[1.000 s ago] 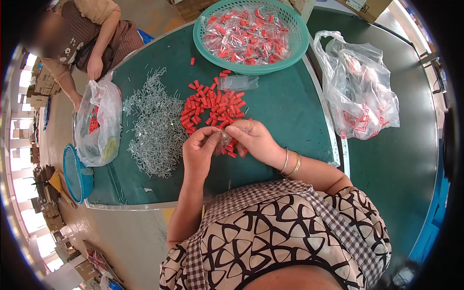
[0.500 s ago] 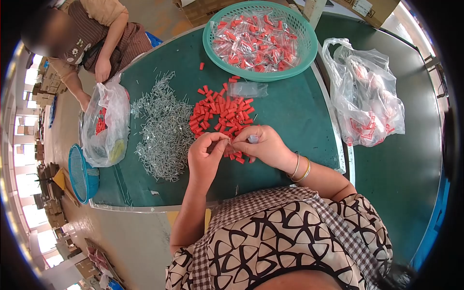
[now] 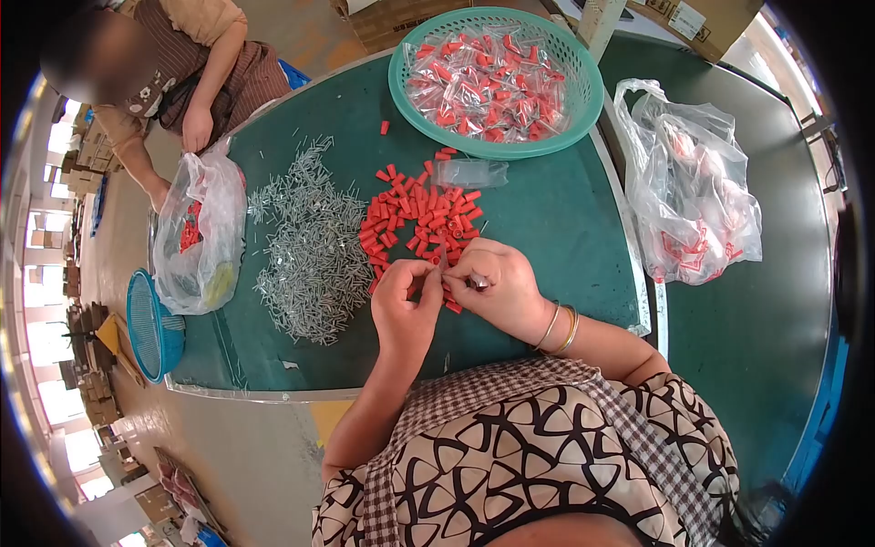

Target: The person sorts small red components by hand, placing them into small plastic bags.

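Observation:
Both hands meet over the front edge of a pile of red tapered plastic plugs [image 3: 419, 211]. My left hand [image 3: 406, 305] pinches a small clear plastic bag [image 3: 444, 253] between thumb and forefinger. On the bag's other side, my right hand [image 3: 501, 284] grips it with thumb and forefinger. Something shiny and grey [image 3: 478, 281], too small to name, shows in the curl of my right hand's fingers. Left of the plugs spreads a heap of small metal screws or pins [image 3: 314, 251]. A flat stack of clear bags [image 3: 469, 173] lies behind the plugs.
A green basket [image 3: 401, 100] at the back holds filled bags with red plugs. To the right lies a white plastic bag [image 3: 697, 182]. Across the table at left, a co-worker's hand [image 3: 197, 129] is at another plastic bag [image 3: 223, 196], near a blue basket [image 3: 146, 324].
My hands have shifted slightly right and turned at the fingertips, still meeting at the small bag. The grey thing in my right hand now shows darker. The view has moved a little.

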Demonstrator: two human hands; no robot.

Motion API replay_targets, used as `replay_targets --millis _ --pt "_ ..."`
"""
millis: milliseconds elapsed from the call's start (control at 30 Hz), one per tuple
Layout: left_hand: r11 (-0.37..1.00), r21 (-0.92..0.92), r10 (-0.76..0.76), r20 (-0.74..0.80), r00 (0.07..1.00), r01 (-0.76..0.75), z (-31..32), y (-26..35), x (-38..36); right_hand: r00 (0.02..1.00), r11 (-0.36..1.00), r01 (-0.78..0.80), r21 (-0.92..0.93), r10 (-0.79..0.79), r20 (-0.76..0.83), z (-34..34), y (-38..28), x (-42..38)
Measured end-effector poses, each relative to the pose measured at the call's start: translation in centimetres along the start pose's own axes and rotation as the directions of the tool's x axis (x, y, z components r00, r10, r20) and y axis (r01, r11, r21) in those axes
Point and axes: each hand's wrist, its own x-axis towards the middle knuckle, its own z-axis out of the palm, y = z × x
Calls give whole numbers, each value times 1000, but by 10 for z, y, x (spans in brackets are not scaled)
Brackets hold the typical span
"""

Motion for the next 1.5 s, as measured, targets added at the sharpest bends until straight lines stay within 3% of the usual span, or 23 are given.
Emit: replay_targets --millis 67,167,267,367,433,533,733,1067,1167,1267,1300,1367,1467,1500 --pt "956 198 222 -15 975 -215 -2 1 5 1000 999 10 -48 -11 -23 0 -2 1" --pt "832 399 418 5 908 -385 -4 4 12 997 991 39 -128 -47 -60 0 -3 2" --pt "839 406 390 17 921 -363 -6 6 13 998 988 57 -144 -62 -33 -1 -3 2" --pt "950 250 186 23 982 -186 -14 6 13 996 993 66 -102 -59 69 -8 -2 3" --pt "974 181 129 42 991 -134 -21 11 14 987 996 86 -26 -81 136 -15 -12 11" --pt "987 143 57 88 994 -69 -29 13 11 952 960 250 -126 -219 215 -13 -6 11" --pt "996 70 -67 175 982 55 -29 22 7 936 936 327 -129 -302 179 -4 1 4" --pt "995 72 -84 220 972 69 -33 17 9 959 970 241 -36 -232 163 -3 -1 5" --pt "992 -23 -116 240 964 125 -34 14 7 967 982 188 -1 -185 176 -5 -2 6" --pt "996 -3 -92 97 991 92 -43 9 6 974 995 82 63 -93 205 -6 -1 6" --pt "991 132 8 3 1000 -8 -51 2 8 975 995 42 92 -61 212 -7 -2 7" --pt "830 553 146 -81 986 -77 -76 -18 10 973 987 -23 158 -14 229 -7 -3 7" --pt "562 824 165 -21 986 -76 -93 -52 2 964 966 -105 238 40 261 -5 -4 5" --pt "584 808 151 -19 988 -74 -93 -56 1 960 960 -128 248 58 273 -5 -5 4"
